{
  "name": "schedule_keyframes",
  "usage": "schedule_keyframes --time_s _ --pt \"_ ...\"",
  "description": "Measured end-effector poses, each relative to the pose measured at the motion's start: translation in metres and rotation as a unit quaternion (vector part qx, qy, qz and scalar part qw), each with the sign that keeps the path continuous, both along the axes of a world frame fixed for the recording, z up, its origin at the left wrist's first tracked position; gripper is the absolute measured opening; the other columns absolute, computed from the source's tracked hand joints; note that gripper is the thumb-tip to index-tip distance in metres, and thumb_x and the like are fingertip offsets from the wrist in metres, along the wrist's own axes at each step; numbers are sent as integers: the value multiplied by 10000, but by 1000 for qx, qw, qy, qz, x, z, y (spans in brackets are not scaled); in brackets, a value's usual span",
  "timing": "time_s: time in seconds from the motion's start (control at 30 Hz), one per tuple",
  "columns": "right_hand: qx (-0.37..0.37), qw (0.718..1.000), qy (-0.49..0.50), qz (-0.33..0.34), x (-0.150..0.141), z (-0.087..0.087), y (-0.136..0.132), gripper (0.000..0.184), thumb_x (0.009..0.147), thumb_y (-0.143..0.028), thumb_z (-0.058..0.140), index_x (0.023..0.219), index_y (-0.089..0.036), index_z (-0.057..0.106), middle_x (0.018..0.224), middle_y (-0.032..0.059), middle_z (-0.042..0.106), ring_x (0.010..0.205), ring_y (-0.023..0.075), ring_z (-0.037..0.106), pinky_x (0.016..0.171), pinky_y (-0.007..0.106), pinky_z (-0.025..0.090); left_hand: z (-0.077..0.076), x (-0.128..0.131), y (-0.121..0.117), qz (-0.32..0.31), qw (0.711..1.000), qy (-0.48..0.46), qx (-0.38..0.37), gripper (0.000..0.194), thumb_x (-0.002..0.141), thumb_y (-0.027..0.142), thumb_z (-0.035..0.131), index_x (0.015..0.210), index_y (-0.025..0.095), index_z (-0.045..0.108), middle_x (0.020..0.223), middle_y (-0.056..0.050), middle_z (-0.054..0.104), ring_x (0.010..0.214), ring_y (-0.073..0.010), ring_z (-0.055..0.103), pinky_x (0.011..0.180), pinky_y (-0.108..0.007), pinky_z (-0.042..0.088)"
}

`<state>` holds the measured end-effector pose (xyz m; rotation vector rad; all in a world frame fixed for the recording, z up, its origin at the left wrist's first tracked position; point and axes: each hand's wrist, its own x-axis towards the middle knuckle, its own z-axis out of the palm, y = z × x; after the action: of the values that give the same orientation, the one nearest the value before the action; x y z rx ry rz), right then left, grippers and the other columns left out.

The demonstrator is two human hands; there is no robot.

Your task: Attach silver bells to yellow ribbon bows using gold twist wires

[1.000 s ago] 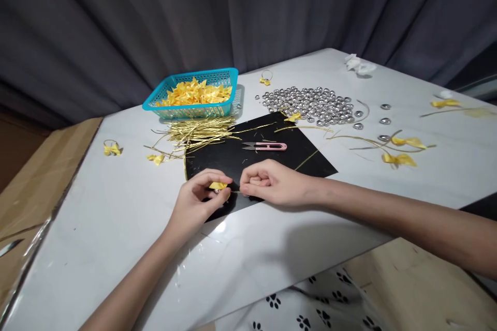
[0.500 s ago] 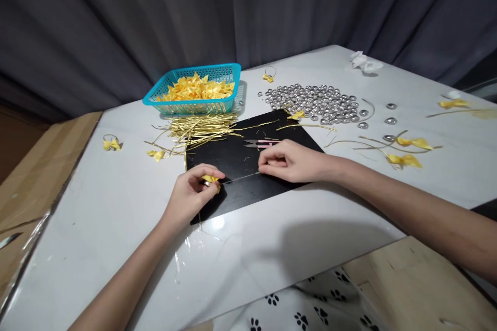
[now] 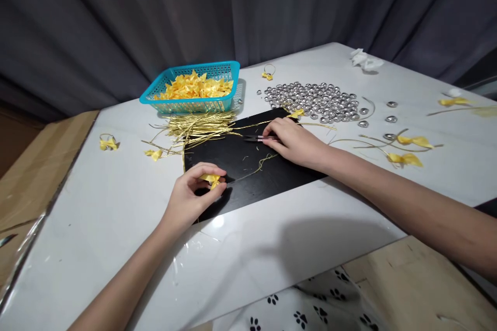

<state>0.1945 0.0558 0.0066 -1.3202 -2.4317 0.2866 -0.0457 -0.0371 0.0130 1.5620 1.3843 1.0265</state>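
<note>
My left hand (image 3: 196,191) pinches a yellow ribbon bow (image 3: 212,179) between thumb and fingers, above the near left part of a black board (image 3: 248,191). From the bow a thin gold thread (image 3: 248,174) runs right across the board and ends in a loose tangle. My right hand (image 3: 293,139) has its fingers closed round the pink handles of a pair of thread snips (image 3: 254,138), whose blades point left over the board. Part of the handles is hidden by my fingers.
A blue basket (image 3: 190,107) of yellow bows stands at the back, behind a bundle of gold ties (image 3: 202,125). Silver beads (image 3: 314,101) lie in a heap back right. Loose bows with ties (image 3: 404,159) lie at the right, and crumpled tissue (image 3: 365,62) is farther back.
My right hand has let go of the thread and moved up and slightly right onto the snips. The thread now lies slack and curled. My left hand keeps the bow.
</note>
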Motion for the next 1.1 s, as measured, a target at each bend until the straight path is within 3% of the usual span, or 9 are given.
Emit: schedule_keyframes --time_s 0.1,0.2,0.47,0.57,0.7,0.77,0.87,0.97,1.1 --pt "-5 1000 -3 -5 -1 2 0 188 908 -201 414 917 -116 582 920 114 601 882 224 521 772 322 399 -2 0 1 -7 1000 -12 -14 174 655 228 716 811 178 660 901 -27 586 699 -107 577 577 -205 445" --pt "6 1000 -17 14 0 3 0 182 885 -264 495 968 -123 574 968 112 596 911 231 516 770 319 396 -3 -1 0 -21 1000 15 10 168 676 216 696 834 173 655 896 -38 590 718 -120 583 569 -207 447" --pt "60 993 -95 28 -4 6 -1 216 923 -213 390 888 -112 577 959 143 589 900 241 511 772 334 384 -5 2 -5 -116 951 212 193 138 786 173 612 871 185 720 822 -59 612 720 -147 604 649 -264 488" --pt "66 998 1 6 -5 11 -2 203 936 -217 354 910 -125 533 966 140 591 903 235 526 795 337 379 -7 3 -7 -102 932 258 233 153 809 194 601 913 185 713 831 -59 600 712 -148 603 640 -262 491" --pt "-5 979 205 -17 -4 23 -12 182 970 -242 261 996 -160 422 867 71 570 730 153 544 700 279 390 -8 4 -7 -98 911 315 248 151 855 193 541 875 164 689 836 -57 580 649 -129 583 585 -239 474" --pt "-31 972 231 -2 -3 28 -21 157 969 -273 279 1023 -171 386 811 35 533 689 131 522 675 258 384 -8 4 -7 -98 904 339 243 170 879 193 497 848 165 662 847 -59 575 676 -137 589 602 -243 477" --pt "-92 978 170 77 -4 31 -34 246 923 -329 428 1095 -167 361 763 -3 499 626 113 478 626 238 373 -6 6 -7 -98 905 347 226 164 895 191 466 841 159 617 859 -64 563 731 -150 591 650 -257 482" --pt "-156 971 71 168 -5 27 -41 318 845 -379 568 1053 -173 444 868 26 537 681 119 498 613 227 374 -6 6 -6 -95 919 322 207 136 892 193 467 847 165 592 860 -62 553 759 -155 585 688 -267 483" --pt "-171 967 1 186 -7 22 -41 195 887 -325 516 967 -148 531 924 69 574 726 135 518 618 232 368 -5 5 -5 -90 932 303 176 131 884 205 471 839 183 593 855 -56 553 781 -168 583 721 -288 481"
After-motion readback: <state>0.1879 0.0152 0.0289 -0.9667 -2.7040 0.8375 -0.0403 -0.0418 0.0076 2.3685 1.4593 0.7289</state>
